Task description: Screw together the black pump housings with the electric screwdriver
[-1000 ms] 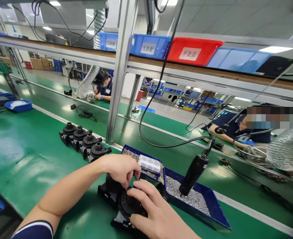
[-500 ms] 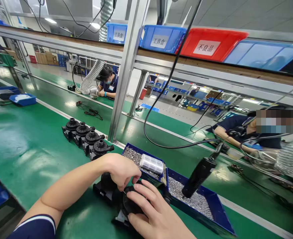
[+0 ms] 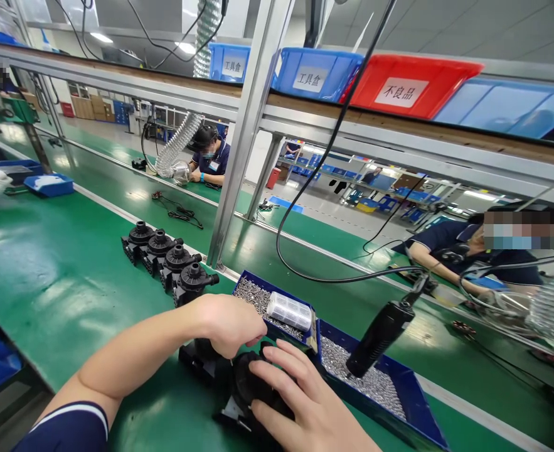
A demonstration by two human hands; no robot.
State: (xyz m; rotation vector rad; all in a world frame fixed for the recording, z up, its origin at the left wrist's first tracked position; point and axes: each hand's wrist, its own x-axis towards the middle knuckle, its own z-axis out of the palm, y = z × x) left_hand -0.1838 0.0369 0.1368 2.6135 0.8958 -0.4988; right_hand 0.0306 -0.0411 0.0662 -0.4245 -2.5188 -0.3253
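Note:
A black plastic pump housing (image 3: 246, 386) lies on the green belt right in front of me. My left hand (image 3: 229, 323) is curled over its far side, fingertips pinched together just above the round cover; what they pinch is too small to make out. My right hand (image 3: 305, 405) rests on the near right of the cover with its fingers spread flat. Beside the housing stands a blue tray (image 3: 413, 405) filled with small silver screws. A black electric screwdriver (image 3: 380, 333) hangs on its cable with its tip down in the screws.
Several finished black pumps (image 3: 170, 263) stand in a row to the left. A clear small box (image 3: 290, 311) lies on a second screw tray. Other people work across the line (image 3: 450, 251) and further back (image 3: 208, 160). Blue and red bins (image 3: 399, 94) sit overhead.
My view has drifted slightly, so everything sits a little further right. My left fingertips have closed in nearer the cover, and my right hand has slid a bit over it.

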